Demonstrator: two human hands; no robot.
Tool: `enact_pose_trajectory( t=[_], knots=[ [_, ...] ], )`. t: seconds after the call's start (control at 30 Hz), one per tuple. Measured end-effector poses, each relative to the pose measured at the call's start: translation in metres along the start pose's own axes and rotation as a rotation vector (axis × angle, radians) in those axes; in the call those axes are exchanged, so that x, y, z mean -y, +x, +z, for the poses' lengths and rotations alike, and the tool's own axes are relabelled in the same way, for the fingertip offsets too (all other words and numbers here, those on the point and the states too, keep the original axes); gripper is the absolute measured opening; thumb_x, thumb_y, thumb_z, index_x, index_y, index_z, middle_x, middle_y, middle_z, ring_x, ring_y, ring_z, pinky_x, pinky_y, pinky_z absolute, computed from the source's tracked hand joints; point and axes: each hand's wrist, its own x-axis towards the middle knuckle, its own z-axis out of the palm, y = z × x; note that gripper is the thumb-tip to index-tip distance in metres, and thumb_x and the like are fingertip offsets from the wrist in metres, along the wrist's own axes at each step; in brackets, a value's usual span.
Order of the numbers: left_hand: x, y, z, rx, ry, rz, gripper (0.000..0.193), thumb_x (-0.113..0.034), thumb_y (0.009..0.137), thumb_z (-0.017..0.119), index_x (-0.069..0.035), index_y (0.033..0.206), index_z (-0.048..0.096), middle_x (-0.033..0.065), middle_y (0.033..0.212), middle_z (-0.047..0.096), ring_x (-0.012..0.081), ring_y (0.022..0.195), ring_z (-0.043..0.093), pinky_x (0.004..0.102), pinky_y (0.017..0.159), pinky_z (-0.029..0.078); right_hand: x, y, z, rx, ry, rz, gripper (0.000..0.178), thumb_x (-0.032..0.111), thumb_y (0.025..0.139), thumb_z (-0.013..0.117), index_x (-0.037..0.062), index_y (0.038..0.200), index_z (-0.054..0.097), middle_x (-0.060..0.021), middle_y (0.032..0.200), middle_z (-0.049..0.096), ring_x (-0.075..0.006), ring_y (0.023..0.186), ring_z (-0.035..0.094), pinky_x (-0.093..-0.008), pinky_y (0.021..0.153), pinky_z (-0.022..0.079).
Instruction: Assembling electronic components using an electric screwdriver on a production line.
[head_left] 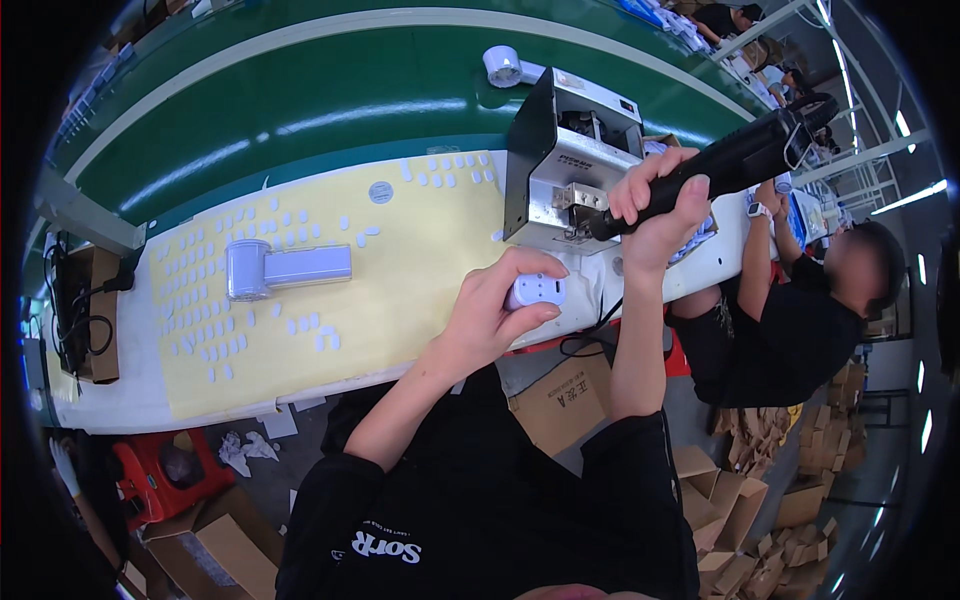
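Housing (pixel 538 291) in pale lavender plastic, small and block-like with rounded corners, sits in the left hand (pixel 490 308), gripped between thumb and curled fingers near the front edge of the white worktable (pixel 130 408). Its end face looks upward and bears several small dark dots and one dark slot; the rest is hidden by the fingers. The right hand (pixel 655 212) is wrapped tightly round a thick black cylindrical power tool (pixel 740 155), slanted with its narrow nose low, just in front of a black-and-silver metal box machine (pixel 558 160); whether nose and machine touch cannot be told. That machine bounds the room on the far side of the hands, and a seated co-worker (pixel 800 335) in dark clothes bounds it to the right. Leftward, a bare stretch of pale yellow sheet (pixel 410 300) gives open room as far as a lavender T-shaped plastic device (pixel 308 266) lying amid rows of small white oval pieces. A thin black cable (pixel 608 318) crosses the table's front edge, just right of the housing.
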Motion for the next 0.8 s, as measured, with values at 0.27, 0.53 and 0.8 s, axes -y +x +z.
enact_pose_trajectory(
  t=[0.27,0.53,0.8],
  knots=[
    [0.000,-0.002,-0.002,0.008,0.020,-0.013,0.033,-0.022,0.079,0.066,-0.003,0.102,0.050,0.0095,0.095,0.060,0.0205,0.080,0.060,0.0277,0.071,0.047,0.061,-0.012,0.010,0.297,0.328,-0.103,0.058,0.068,0.077,0.047,0.0110,0.084,0.039,0.0003,0.055,0.038,-0.0073,0.036,0.034,-0.0208,0.035,0.029],
    [-0.002,0.000,0.002,-0.009,0.036,0.002,0.035,-0.022,0.077,0.069,-0.004,0.102,0.051,0.0086,0.095,0.061,0.0222,0.078,0.061,0.0279,0.070,0.047,0.100,-0.002,0.038,0.624,0.474,-0.096,0.063,0.068,0.073,0.055,0.0108,0.090,0.035,-0.0009,0.059,0.042,-0.0088,0.039,0.038,-0.0219,0.037,0.034],
    [-0.013,0.001,-0.004,0.025,0.061,-0.059,0.036,-0.024,0.077,0.070,-0.004,0.101,0.051,0.0087,0.093,0.061,0.0243,0.078,0.062,0.0289,0.070,0.047,0.089,-0.001,0.053,0.713,0.344,-0.052,0.065,0.067,0.072,0.057,0.0098,0.092,0.034,-0.0028,0.062,0.044,-0.0111,0.042,0.042,-0.0240,0.040,0.038]
  ],
)
